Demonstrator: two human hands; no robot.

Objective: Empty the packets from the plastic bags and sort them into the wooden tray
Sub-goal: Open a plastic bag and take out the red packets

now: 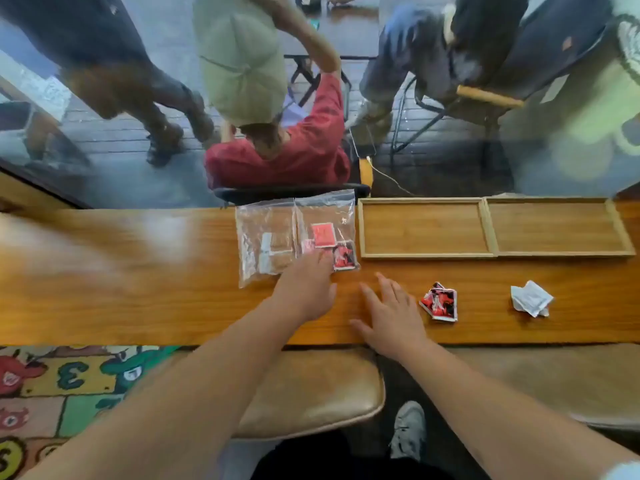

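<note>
Two clear plastic bags lie side by side on the wooden table. The left bag [265, 237] holds white and brown packets. The right bag [327, 216] holds red packets [324, 235] and a red-and-black one [344, 256]. My left hand [306, 287] rests with its fingertips on the near edge of the right bag. My right hand [389, 315] lies flat on the table, fingers spread, holding nothing. A red-and-black packet [439, 302] and a white packet [531, 298] lie loose on the table. The wooden tray [488, 230], with two compartments, stands to the right of the bags with nothing in it.
A person in a red shirt and a beige cap [277, 147] sits just beyond the table's far edge, with other people's legs and chairs behind. A tan cushioned stool [311, 393] sits below the near table edge, beside a patterned rug [62, 382].
</note>
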